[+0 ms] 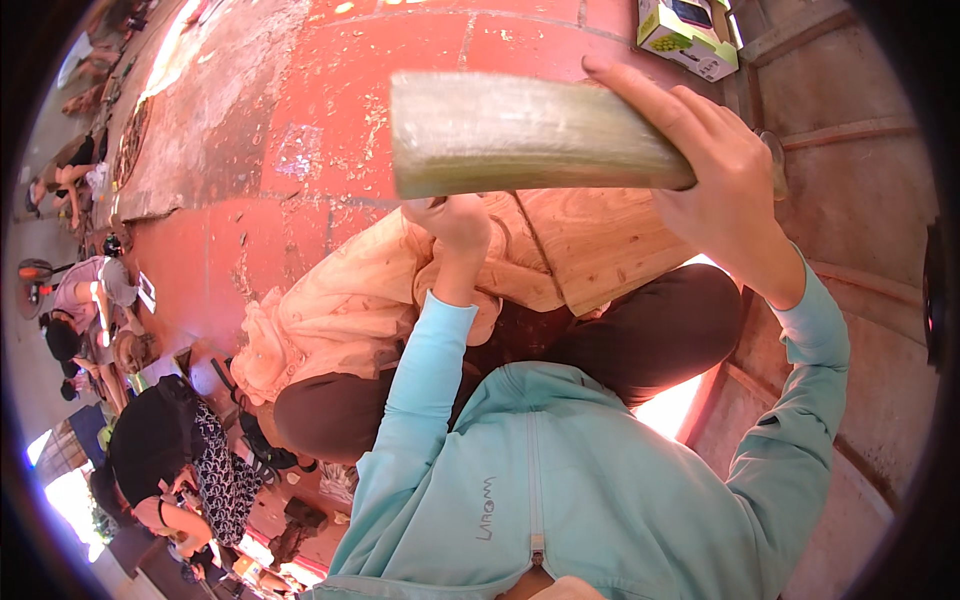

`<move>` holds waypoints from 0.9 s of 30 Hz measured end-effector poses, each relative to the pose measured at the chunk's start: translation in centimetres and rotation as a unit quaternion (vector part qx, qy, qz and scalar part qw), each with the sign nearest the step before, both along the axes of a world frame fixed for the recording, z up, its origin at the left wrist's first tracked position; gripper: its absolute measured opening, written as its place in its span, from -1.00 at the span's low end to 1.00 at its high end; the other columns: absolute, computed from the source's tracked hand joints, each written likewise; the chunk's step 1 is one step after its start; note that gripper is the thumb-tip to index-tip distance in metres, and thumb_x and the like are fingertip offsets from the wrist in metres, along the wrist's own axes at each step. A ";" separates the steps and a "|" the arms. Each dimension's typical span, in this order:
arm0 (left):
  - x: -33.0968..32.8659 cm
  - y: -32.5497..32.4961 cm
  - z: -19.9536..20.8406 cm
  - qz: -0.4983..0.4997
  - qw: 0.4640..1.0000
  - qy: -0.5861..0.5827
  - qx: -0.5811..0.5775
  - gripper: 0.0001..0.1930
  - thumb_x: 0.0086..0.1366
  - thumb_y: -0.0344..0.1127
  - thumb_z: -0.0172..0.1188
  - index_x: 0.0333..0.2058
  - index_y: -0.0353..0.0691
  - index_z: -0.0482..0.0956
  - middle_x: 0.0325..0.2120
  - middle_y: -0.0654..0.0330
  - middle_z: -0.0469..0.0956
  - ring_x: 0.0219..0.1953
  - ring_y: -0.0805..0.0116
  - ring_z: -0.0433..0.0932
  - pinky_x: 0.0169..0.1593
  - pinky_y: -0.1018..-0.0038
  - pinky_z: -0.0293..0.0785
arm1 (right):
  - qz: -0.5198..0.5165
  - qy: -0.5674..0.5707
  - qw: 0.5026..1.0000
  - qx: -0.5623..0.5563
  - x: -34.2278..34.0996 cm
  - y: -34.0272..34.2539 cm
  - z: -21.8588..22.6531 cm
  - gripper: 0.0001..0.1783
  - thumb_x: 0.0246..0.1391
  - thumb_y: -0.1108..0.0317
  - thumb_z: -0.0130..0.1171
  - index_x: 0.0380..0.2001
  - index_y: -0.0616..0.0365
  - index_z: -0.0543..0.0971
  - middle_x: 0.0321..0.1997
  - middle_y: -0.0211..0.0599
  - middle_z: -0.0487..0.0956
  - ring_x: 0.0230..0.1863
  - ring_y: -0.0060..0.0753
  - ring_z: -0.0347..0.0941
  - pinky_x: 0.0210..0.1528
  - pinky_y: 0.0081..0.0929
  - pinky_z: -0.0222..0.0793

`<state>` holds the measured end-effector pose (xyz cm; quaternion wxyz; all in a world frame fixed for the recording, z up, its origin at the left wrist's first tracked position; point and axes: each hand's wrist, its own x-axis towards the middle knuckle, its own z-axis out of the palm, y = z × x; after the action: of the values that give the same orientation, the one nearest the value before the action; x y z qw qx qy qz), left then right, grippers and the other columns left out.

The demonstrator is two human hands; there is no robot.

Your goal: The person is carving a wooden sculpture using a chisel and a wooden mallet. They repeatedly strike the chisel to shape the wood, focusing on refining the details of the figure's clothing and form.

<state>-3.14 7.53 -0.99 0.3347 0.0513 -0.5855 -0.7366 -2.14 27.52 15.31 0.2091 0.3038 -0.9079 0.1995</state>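
Observation:
A thick, pale green-grey block (530, 135), shaped like a club and broader at its left end, is raised in front of me. My right hand (720, 165) is closed round its narrower right end. Below the block's left part is my left hand (455, 222), curled into a fist; the block covers part of its fingers, and whatever it holds is hidden. Under both hands, a large piece of pale carved wood (345, 290) lies across in front of my legs. Its left end is cut into folds and curls, while a smoother part (600, 245) extends right.
Wood chips are scattered over the red tiled floor (330, 100). A green and white box (690, 38) stands at the far right, beside a brown panelled wall (850, 190). Several people sit at the left, the nearest in dark clothes (150, 435).

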 end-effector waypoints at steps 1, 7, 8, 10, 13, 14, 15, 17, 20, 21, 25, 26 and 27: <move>-0.1 0.2 0.0 -0.034 0.999 0.007 -0.027 -0.95 0.08 -0.61 0.05 -0.47 -0.35 0.44 -0.62 0.30 0.44 -0.57 0.53 0.34 -0.46 0.57 0.33 | 0.002 -0.029 0.999 -0.034 -0.1 -0.1 0.2 -0.26 -0.33 0.71 0.16 0.08 0.06 0.48 -0.10 -0.26 0.60 -0.16 -0.24 0.53 -0.13 -0.44 0.44; 0.5 1.7 -1.2 -0.038 0.969 0.017 -0.245 -0.88 0.10 -0.58 0.08 -0.34 -0.36 0.46 -0.46 0.21 0.49 -0.44 0.39 0.42 -0.32 0.46 0.40 | 0.050 0.007 0.998 -0.025 -1.3 -1.0 0.1 -0.32 -0.29 0.60 0.19 0.06 -0.03 0.50 -0.15 -0.25 0.56 -0.19 -0.25 0.51 -0.18 -0.44 0.42; 0.5 1.7 -1.6 -0.046 0.964 0.016 -0.261 -0.87 0.11 -0.57 0.08 -0.32 -0.36 0.46 -0.45 0.21 0.49 -0.43 0.39 0.42 -0.31 0.46 0.39 | 0.045 0.050 0.997 0.044 -1.5 -0.8 -0.3 -0.32 -0.29 0.55 0.20 0.04 -0.12 0.52 -0.23 -0.31 0.56 -0.25 -0.29 0.50 -0.23 -0.46 0.41; 0.7 1.4 -2.2 -0.053 0.957 0.013 -0.283 -0.86 0.11 -0.56 0.09 -0.30 -0.36 0.45 -0.43 0.20 0.49 -0.42 0.38 0.42 -0.30 0.45 0.39 | 0.053 0.191 0.969 0.146 -2.8 -0.9 -1.6 -0.35 -0.31 0.37 0.15 -0.01 -0.43 0.54 -0.44 -0.47 0.39 -0.40 -0.43 0.38 -0.38 -0.53 0.31; 0.8 0.8 -2.8 -0.052 0.953 0.010 -0.299 -0.83 0.12 -0.55 0.09 -0.26 -0.35 0.44 -0.41 0.19 0.48 -0.39 0.37 0.41 -0.28 0.44 0.39 | 0.042 0.220 0.964 0.146 -3.7 -1.5 -2.4 -0.35 -0.31 0.26 0.10 -0.02 -0.62 0.54 -0.56 -0.55 0.27 -0.49 -0.50 0.31 -0.45 -0.57 0.24; 0.7 0.6 -2.8 -0.049 0.954 0.008 -0.295 -0.82 0.13 -0.55 0.10 -0.25 -0.35 0.44 -0.40 0.18 0.48 -0.38 0.37 0.41 -0.28 0.44 0.39 | 0.039 0.215 0.964 0.152 -3.8 -1.7 -2.5 -0.35 -0.31 0.26 0.10 -0.01 -0.61 0.54 -0.56 -0.55 0.28 -0.49 -0.50 0.31 -0.45 -0.56 0.24; 0.8 0.4 -2.9 -0.046 0.956 0.005 -0.289 -0.81 0.13 -0.54 0.10 -0.24 -0.35 0.44 -0.39 0.18 0.48 -0.38 0.37 0.41 -0.27 0.43 0.39 | 0.036 0.207 0.965 0.158 -3.8 -1.9 -2.6 -0.35 -0.31 0.27 0.10 -0.01 -0.60 0.54 -0.56 -0.55 0.29 -0.48 -0.49 0.32 -0.45 -0.56 0.24; 0.6 -0.2 -2.8 -0.033 0.962 0.006 -0.270 -0.79 0.14 -0.53 0.10 -0.22 -0.35 0.43 -0.37 0.17 0.48 -0.36 0.36 0.41 -0.26 0.43 0.38 | 0.022 0.219 0.953 0.206 -3.8 -2.3 -2.7 -0.35 -0.31 0.29 0.11 -0.01 -0.57 0.55 -0.55 -0.54 0.32 -0.48 -0.49 0.33 -0.46 -0.56 0.24; 0.5 -1.2 -2.5 -0.006 0.970 0.006 -0.241 -0.77 0.15 -0.52 0.11 -0.18 -0.35 0.42 -0.35 0.16 0.47 -0.34 0.35 0.41 -0.24 0.42 0.38 | 0.032 0.183 0.967 0.176 -4.3 -2.3 -2.4 -0.32 -0.36 0.36 0.17 -0.02 -0.45 0.57 -0.55 -0.52 0.37 -0.49 -0.47 0.35 -0.48 -0.55 0.25; 0.5 -1.4 -2.4 -0.001 0.971 0.006 -0.238 -0.76 0.15 -0.52 0.11 -0.17 -0.35 0.42 -0.34 0.16 0.47 -0.33 0.35 0.41 -0.24 0.42 0.38 | 0.031 0.156 0.975 0.156 -4.3 -2.3 -2.4 -0.31 -0.39 0.40 0.19 -0.02 -0.40 0.58 -0.54 -0.50 0.39 -0.48 -0.45 0.36 -0.47 -0.53 0.26; 0.6 0.0 -3.3 -0.017 0.963 0.003 -0.269 -0.72 0.16 -0.50 0.12 -0.12 -0.35 0.40 -0.30 0.15 0.47 -0.30 0.34 0.41 -0.21 0.40 0.38 | 0.030 0.055 0.994 0.084 -4.5 -2.3 -1.8 -0.26 -0.47 0.55 0.24 -0.02 -0.15 0.58 -0.44 -0.42 0.50 -0.46 -0.35 0.40 -0.42 -0.45 0.35; 0.8 0.4 -3.6 -0.021 0.958 0.003 -0.286 -0.71 0.17 -0.49 0.12 -0.11 -0.35 0.40 -0.29 0.14 0.46 -0.29 0.34 0.41 -0.21 0.40 0.37 | 0.032 0.031 0.997 0.065 -4.4 -2.4 -1.3 -0.25 -0.49 0.59 0.24 -0.01 -0.08 0.57 -0.41 -0.40 0.54 -0.44 -0.32 0.42 -0.39 -0.43 0.37; 1.0 0.8 -4.0 -0.024 0.953 0.005 -0.303 -0.70 0.17 -0.49 0.13 -0.10 -0.35 0.40 -0.29 0.14 0.46 -0.28 0.33 0.41 -0.20 0.40 0.37 | 0.056 0.012 0.998 0.014 -4.6 -2.5 -1.1 -0.24 -0.48 0.62 0.23 0.00 -0.01 0.56 -0.30 -0.33 0.56 -0.41 -0.28 0.44 -0.36 -0.42 0.40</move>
<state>-2.18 8.32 -4.95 0.3199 -0.0702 -0.7806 -0.5323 -6.69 25.01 14.24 0.2046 0.3591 -0.8896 0.1946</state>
